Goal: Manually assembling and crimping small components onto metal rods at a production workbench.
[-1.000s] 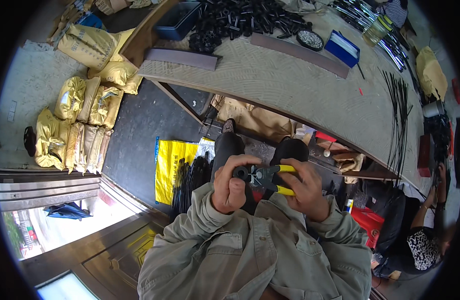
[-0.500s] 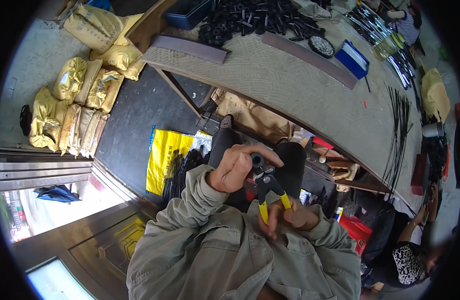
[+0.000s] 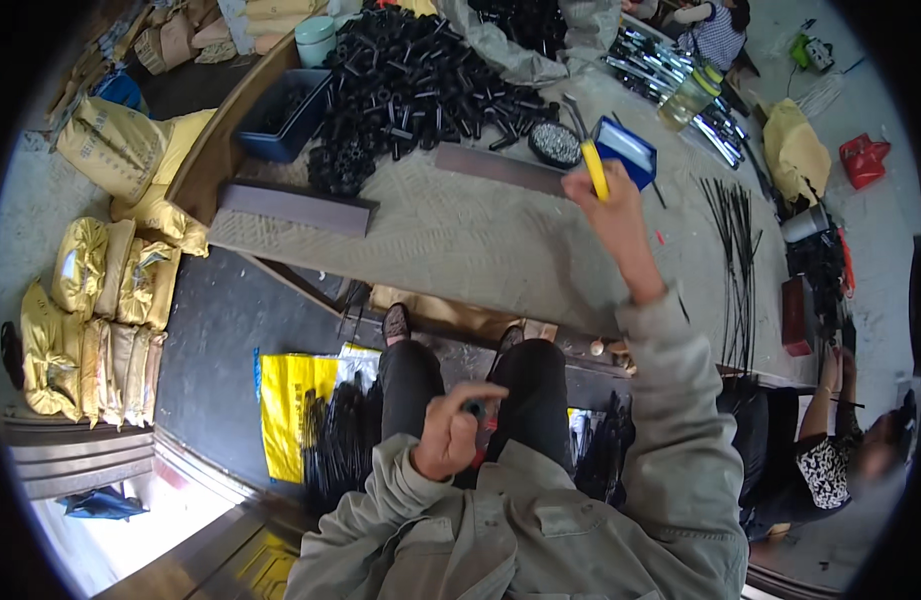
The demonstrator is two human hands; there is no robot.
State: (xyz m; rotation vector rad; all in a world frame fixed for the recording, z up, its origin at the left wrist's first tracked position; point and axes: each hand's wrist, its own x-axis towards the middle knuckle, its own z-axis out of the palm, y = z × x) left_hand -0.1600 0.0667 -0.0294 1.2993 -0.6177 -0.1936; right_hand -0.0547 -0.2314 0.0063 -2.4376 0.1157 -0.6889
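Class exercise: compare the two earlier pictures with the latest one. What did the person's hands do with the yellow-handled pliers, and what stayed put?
The right hand carried the yellow-handled pliers from the lap up and forward over the workbench, toward the blue tray. The left hand stayed at the lap, pinching a small dark piece. The black parts heap lies unchanged.

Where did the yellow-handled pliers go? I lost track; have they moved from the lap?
Yes. The right hand has carried the pliers up from the lap, out over the workbench, near the blue box.

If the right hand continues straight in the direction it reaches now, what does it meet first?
Probably the blue box on the worktable, just beyond the yellow-handled pliers held by the right hand; the round dish lies beside it. Depth is unclear.
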